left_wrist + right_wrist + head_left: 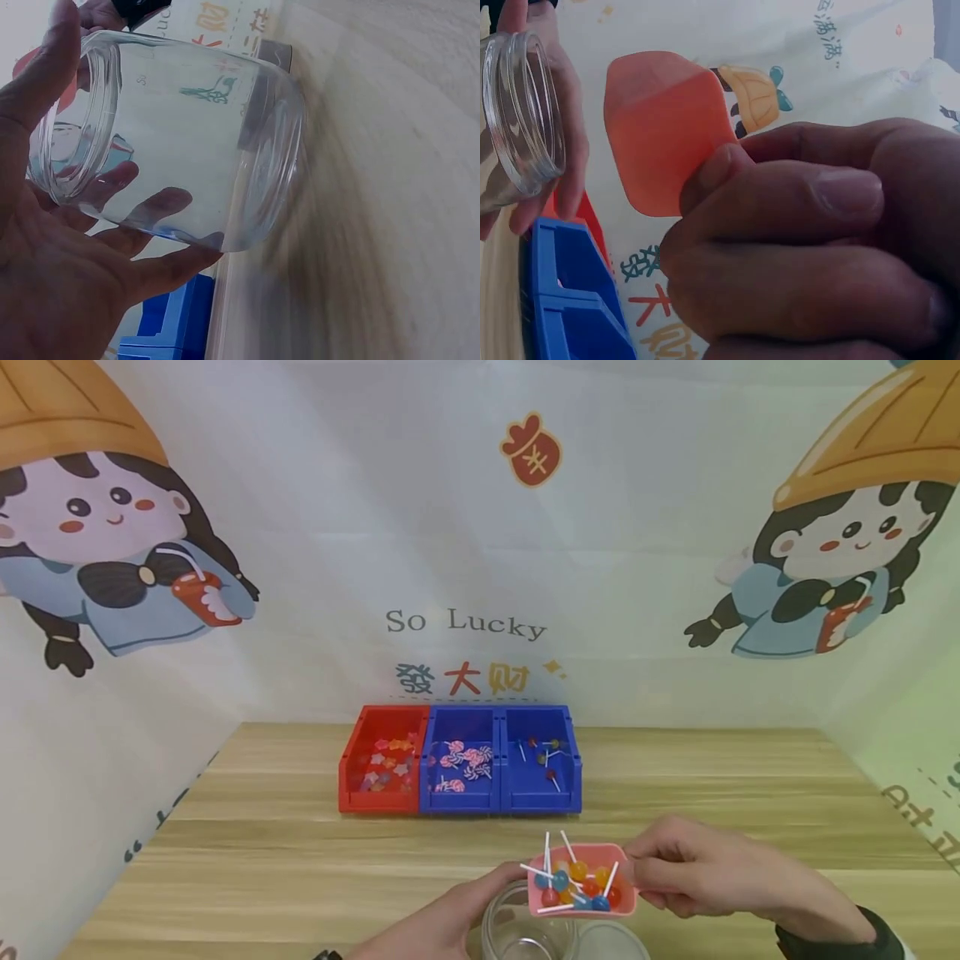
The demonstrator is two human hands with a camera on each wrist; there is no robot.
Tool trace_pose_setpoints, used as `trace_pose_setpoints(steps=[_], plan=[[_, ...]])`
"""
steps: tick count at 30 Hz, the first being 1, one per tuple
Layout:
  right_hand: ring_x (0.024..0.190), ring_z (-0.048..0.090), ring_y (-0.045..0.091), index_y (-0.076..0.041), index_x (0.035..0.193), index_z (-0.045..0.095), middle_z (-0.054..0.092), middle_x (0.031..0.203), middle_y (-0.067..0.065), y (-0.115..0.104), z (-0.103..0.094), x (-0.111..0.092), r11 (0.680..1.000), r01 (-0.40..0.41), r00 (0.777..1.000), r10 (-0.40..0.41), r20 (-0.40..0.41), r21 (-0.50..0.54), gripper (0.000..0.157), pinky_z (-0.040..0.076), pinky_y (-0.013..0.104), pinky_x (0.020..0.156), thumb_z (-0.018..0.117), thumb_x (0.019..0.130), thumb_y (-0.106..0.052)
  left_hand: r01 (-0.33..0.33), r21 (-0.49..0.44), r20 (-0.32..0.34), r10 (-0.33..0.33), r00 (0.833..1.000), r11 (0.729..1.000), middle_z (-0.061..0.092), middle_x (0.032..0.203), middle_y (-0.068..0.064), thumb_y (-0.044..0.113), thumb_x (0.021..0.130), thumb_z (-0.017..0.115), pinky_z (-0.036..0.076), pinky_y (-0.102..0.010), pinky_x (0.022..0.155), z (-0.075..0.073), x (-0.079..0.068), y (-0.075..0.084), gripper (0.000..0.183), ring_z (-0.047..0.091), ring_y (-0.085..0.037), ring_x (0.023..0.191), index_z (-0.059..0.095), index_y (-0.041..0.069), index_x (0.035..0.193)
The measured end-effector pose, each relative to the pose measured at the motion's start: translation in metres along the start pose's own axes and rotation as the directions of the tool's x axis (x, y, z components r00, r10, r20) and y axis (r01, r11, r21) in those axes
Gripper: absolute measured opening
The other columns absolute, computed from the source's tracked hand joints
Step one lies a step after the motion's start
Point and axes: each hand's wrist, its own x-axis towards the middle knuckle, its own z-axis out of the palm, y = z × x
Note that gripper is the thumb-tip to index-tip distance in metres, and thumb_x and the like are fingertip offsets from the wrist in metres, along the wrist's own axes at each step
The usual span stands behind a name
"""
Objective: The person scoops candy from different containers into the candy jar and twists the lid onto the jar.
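My right hand (701, 870) grips a pink scoop (534, 897) between thumb and curled fingers; its handle is hidden in the hand. Small lollipops (577, 872) with orange, red and blue heads fill the scoop, several white sticks poking over its rim. Below and just left of the scoop stands a clear glass jar (180, 142) with no lid on its mouth. Around the jar's side curl the thumb and fingers of my left hand (67, 270). In the right wrist view, the scoop's underside (660, 142) is seen beside the jar's threaded mouth (536, 112).
A pale round lid (615, 941) lies right of the jar. Farther back, a red bin (378, 800) of star-shaped candies joins two blue bins (459, 802) holding swirl and ball lollipops. A printed white cloth (637, 677) hangs behind the wooden table (247, 827).
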Motion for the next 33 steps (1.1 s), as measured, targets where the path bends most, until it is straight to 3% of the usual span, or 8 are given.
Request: trace_pose_setpoints(steps=[5, 9, 13, 20, 26, 33], plan=[[0.039, 0.025, 0.009, 0.010, 0.081, 0.050, 0.027, 0.057, 0.022, 0.0029, -0.0038, -0.0014, 1.000, 0.012, 0.999, -0.012, 0.043, 0.008, 0.027, 0.019, 0.018, 0.034, 0.036, 0.100, -0.001, 0.040, 0.003, -0.022, -0.040, 0.999, 0.999, 0.044, 0.141, 0.014, 0.034, 0.087, 0.069, 0.046, -0.040, 0.104, 0.0006, 0.0007, -0.0001, 0.066, 0.040, -0.018, 0.129, 0.032, 0.043, 0.142], [0.040, 0.025, 0.009, 0.009, 0.084, 0.055, 0.030, 0.058, 0.022, 0.0036, -0.0063, -0.0023, 1.000, 0.018, 0.997, -0.017, 0.069, -0.011, 0.029, 0.019, 0.020, 0.034, 0.037, 0.102, -0.004, 0.056, 0.063, -0.032, -0.054, 0.998, 0.996, 0.042, 0.140, 0.017, 0.039, 0.085, 0.070, 0.043, -0.048, 0.103, -0.0003, -0.0001, 0.0007, 0.068, 0.037, -0.018, 0.130, 0.031, 0.047, 0.141], [0.041, 0.026, 0.008, 0.008, 0.083, 0.057, 0.029, 0.056, 0.020, 0.0027, -0.0065, -0.0034, 0.999, -0.009, 0.996, 0.012, 0.084, -0.040, 0.030, 0.017, 0.022, 0.035, 0.040, 0.102, -0.008, 0.052, 0.066, -0.022, -0.051, 0.998, 0.996, 0.043, 0.140, 0.016, 0.040, 0.085, 0.070, 0.043, -0.045, 0.102, 0.0005, -0.0022, 0.0002, 0.068, 0.036, -0.018, 0.131, 0.032, 0.046, 0.140], [0.042, 0.027, 0.004, 0.005, 0.082, 0.059, 0.028, 0.055, 0.019, -0.0010, -0.0040, -0.0031, 0.994, -0.053, 0.996, 0.060, 0.066, -0.095, 0.031, 0.016, 0.022, 0.035, 0.045, 0.101, -0.014, 0.072, -0.040, -0.014, -0.073, 0.997, 0.997, 0.046, 0.139, 0.011, 0.034, 0.086, 0.070, 0.046, -0.043, 0.102, 0.0021, -0.0052, -0.0020, 0.066, 0.040, -0.020, 0.127, 0.033, 0.044, 0.140], [0.042, 0.028, 0.006, 0.002, 0.092, 0.063, 0.030, 0.060, 0.020, -0.0017, -0.0032, -0.0031, 0.993, -0.069, 0.996, 0.075, 0.056, -0.092, 0.025, 0.018, 0.024, 0.036, 0.046, 0.101, -0.014, 0.083, 0.019, -0.023, -0.082, 0.996, 0.996, 0.042, 0.139, 0.014, 0.038, 0.085, 0.070, 0.044, -0.047, 0.101, -0.0001, -0.0038, -0.0028, 0.067, 0.037, -0.020, 0.128, 0.032, 0.047, 0.140], [0.042, 0.030, 0.005, 0.004, 0.091, 0.061, 0.029, 0.059, 0.021, 0.0003, -0.0030, -0.0032, 0.992, -0.080, 0.995, 0.085, 0.048, -0.102, 0.025, 0.018, 0.023, 0.037, 0.046, 0.101, -0.014, 0.044, 0.066, -0.021, -0.043, 0.999, 0.997, 0.042, 0.140, 0.015, 0.040, 0.084, 0.070, 0.043, -0.045, 0.101, 0.0010, -0.0038, -0.0024, 0.070, 0.036, -0.020, 0.130, 0.031, 0.046, 0.141]])
